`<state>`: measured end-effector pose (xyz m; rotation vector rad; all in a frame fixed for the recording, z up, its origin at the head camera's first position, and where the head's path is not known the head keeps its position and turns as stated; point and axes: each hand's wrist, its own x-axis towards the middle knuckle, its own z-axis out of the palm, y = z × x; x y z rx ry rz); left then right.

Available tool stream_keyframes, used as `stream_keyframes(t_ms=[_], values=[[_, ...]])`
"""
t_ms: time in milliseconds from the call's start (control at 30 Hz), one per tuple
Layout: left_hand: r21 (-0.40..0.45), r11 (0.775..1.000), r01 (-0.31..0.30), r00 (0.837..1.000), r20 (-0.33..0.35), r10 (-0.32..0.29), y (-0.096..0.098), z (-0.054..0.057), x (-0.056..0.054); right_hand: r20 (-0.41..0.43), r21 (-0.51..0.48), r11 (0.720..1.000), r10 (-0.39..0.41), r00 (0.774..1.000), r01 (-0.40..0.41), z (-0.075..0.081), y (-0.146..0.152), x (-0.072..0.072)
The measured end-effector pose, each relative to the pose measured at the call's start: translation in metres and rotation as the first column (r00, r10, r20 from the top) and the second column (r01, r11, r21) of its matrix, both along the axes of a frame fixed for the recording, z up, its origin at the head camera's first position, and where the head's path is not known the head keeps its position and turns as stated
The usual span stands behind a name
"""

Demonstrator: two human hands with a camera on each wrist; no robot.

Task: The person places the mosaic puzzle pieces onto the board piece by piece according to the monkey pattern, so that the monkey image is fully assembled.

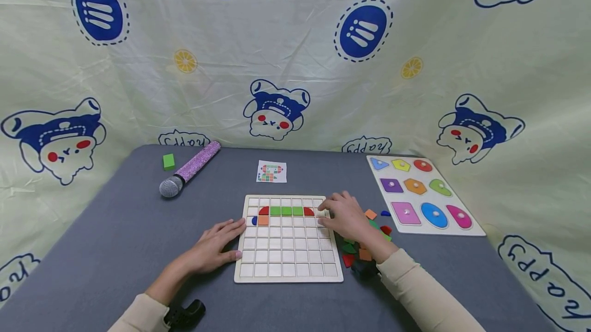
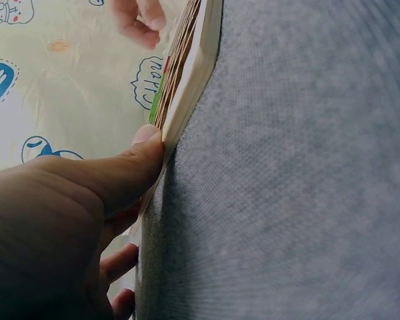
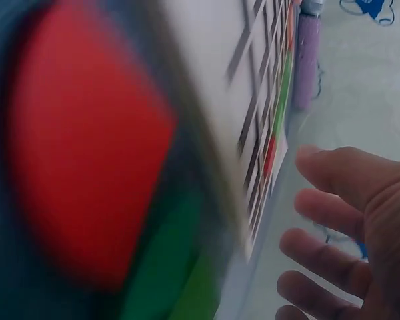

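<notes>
A white grid board [image 1: 288, 256] with wooden rims lies on the table. Its upper rows hold three green squares [image 1: 286, 211], a red piece [image 1: 309, 212] at either end of them, an orange square [image 1: 263, 220] and a blue piece [image 1: 254, 220]. My left hand [image 1: 216, 245] rests against the board's left edge, its thumb [image 2: 147, 143] touching the rim in the left wrist view. Over the upper right corner hovers my right hand [image 1: 345, 217]; its fingers [image 3: 323, 253] are loosely bent with nothing visible between them. Part of the board beneath that hand is hidden.
Loose coloured pieces [image 1: 365, 254] lie right of the board, partly under the right forearm. A shape puzzle [image 1: 401, 207] stands beyond them. At the back are a small picture card [image 1: 271, 172], a purple microphone [image 1: 198, 161] and a green block [image 1: 169, 162].
</notes>
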<state>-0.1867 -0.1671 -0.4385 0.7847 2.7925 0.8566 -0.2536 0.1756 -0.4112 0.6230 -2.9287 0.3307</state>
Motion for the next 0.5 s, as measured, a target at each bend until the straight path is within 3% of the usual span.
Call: stream_keyframes(t_ms=[267,500], values=[[0.001,1.0,-0.004,1.0,0.019,0.004,0.001,-0.001,0.0,0.038,0.06,0.997,-0.06,0.997,0.058,-0.008,0.033,-0.007],[0.001,1.0,0.003,1.0,-0.007,-0.003,0.0,0.0,0.0,0.087,0.061,0.998,-0.036,0.996,0.03,-0.009,0.057,-0.013]])
